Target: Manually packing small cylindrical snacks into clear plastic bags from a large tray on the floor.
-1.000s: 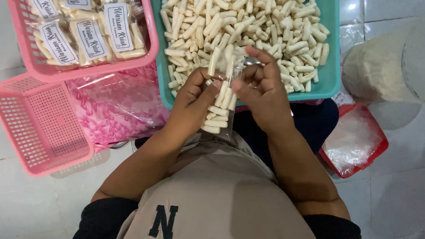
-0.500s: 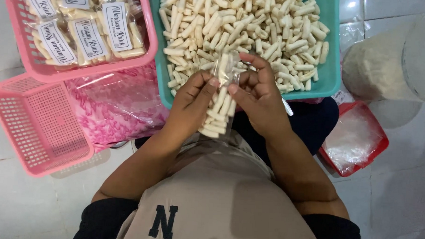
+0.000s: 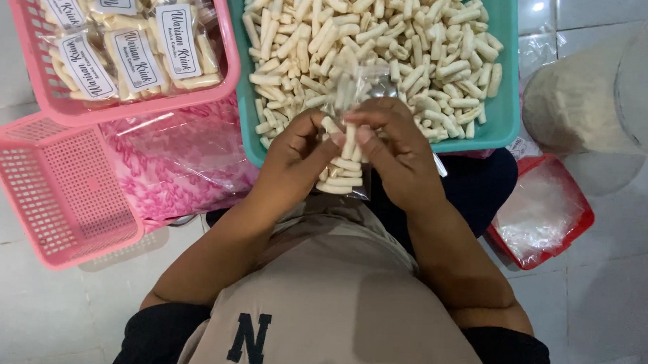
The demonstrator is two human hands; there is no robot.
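Since half a second ago we have drawn the small clear bag [image 3: 345, 157] lower and closer between our hands, and its open top now fans out loosely above our fingers over the near edge of the teal tray [image 3: 506, 102]. It is about half full of pale stick snacks [image 3: 342, 177], stacked crosswise at the bottom and hanging just above our lap.

Our left hand [image 3: 296, 156] is closed on the bag's left side, thumb and fingers pinching the plastic near its neck. Our right hand [image 3: 397, 152] is closed on the right side in the same way, thumb tip pressed to the film beside the left thumb. Both grips are tight and hold only the bag.

To do this well, we judge that we should keep the neck pinched above the sticks and the bag upright, so nothing slips out of the loose mouth.

Loose sticks [image 3: 386, 41] fill the teal tray beyond. To the left, a pink basket [image 3: 224, 64] holds labelled, filled packets [image 3: 138, 57]; an empty pink basket [image 3: 58, 187] sits nearer, beside pink patterned plastic [image 3: 181, 159]. A red tray of clear bags [image 3: 542, 211] lies on our right.
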